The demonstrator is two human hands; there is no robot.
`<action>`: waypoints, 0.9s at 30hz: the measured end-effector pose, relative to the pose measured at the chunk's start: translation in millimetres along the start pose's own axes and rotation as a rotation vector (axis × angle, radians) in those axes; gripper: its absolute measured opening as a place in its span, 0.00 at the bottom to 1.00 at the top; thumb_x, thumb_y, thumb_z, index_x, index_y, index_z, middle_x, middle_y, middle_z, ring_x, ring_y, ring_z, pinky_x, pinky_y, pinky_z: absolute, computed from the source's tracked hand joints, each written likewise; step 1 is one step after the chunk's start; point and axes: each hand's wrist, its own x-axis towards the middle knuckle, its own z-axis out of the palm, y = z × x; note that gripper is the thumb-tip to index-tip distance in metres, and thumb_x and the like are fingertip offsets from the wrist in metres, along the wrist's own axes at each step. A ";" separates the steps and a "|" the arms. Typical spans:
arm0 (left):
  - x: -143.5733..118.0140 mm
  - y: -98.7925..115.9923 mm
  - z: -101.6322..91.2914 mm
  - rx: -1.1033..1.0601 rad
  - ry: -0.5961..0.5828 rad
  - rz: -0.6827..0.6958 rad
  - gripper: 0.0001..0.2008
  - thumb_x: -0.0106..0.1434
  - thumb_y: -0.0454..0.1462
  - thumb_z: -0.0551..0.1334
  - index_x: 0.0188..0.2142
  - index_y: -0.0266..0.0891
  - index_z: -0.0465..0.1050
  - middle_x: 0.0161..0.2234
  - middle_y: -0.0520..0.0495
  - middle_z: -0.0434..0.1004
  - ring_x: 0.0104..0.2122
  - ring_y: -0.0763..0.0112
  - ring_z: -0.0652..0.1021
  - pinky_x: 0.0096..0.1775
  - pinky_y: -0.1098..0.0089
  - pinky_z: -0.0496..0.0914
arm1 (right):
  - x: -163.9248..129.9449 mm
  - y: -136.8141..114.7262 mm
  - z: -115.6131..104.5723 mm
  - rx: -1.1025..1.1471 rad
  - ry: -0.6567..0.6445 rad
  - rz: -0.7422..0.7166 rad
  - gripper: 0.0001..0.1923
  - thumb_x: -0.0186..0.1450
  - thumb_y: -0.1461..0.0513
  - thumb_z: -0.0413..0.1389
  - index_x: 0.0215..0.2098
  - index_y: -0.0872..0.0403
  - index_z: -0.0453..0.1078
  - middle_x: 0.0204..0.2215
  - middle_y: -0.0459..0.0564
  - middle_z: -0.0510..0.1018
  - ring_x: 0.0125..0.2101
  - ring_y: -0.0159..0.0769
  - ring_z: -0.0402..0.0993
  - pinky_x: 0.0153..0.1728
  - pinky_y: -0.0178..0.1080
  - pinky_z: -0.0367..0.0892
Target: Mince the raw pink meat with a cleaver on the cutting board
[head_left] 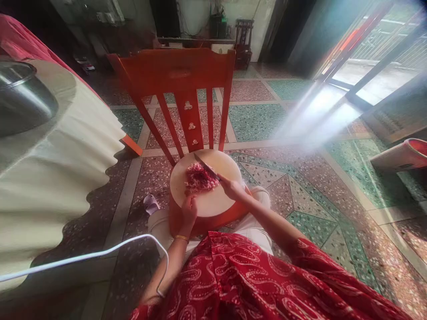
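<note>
Two big things fill the space ahead of me: a patterned tile floor (300,178) that runs to the far wall, and to my left a table under a pale cloth (56,169), with a steel pot (20,98) on it. A red wooden chair (180,89) stands in front of me, its slatted back facing me. Off to my right lies a red bucket (407,153) on its side, near the bright doorway. A white cable (86,255) curves across the floor and up to my left forearm.

On the chair seat sits a round cutting board (220,195), pale on top with a reddish side. A heap of chopped pink meat (200,178) lies on the left half of the board. My right hand (230,186) is clenched around the handle of a knife (206,166), whose blade slants up and left, its edge resting on the far side of the meat. My left hand (189,211) sits at the near edge of the board, just beside the meat, fingers curled against the board; I cannot tell whether it grips anything. A gold bangle (182,238) circles that wrist.
</note>
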 end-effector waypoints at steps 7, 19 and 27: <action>-0.9 -3.9 3.1 0.012 0.023 0.009 0.13 0.62 0.37 0.50 0.37 0.37 0.72 0.34 0.44 0.78 0.35 0.68 0.77 0.40 0.68 0.70 | -3.4 -4.4 7.5 0.030 0.100 -0.053 0.26 0.69 0.61 0.43 0.65 0.48 0.51 0.46 0.49 0.77 0.41 0.39 0.76 0.42 0.37 0.69; -0.4 -5.7 4.6 0.034 0.023 0.035 0.13 0.62 0.37 0.50 0.37 0.37 0.72 0.34 0.44 0.78 0.35 0.67 0.77 0.40 0.68 0.71 | -7.0 -13.3 -4.2 0.104 0.158 -0.100 0.26 0.67 0.63 0.43 0.64 0.50 0.52 0.47 0.49 0.76 0.44 0.37 0.75 0.47 0.38 0.68; 1.1 -3.7 3.3 0.049 0.020 0.070 0.13 0.62 0.37 0.50 0.36 0.38 0.72 0.35 0.43 0.78 0.36 0.67 0.77 0.41 0.68 0.70 | -12.1 -14.0 -11.4 0.116 0.149 -0.148 0.24 0.69 0.59 0.42 0.64 0.44 0.53 0.47 0.46 0.76 0.46 0.39 0.74 0.45 0.37 0.68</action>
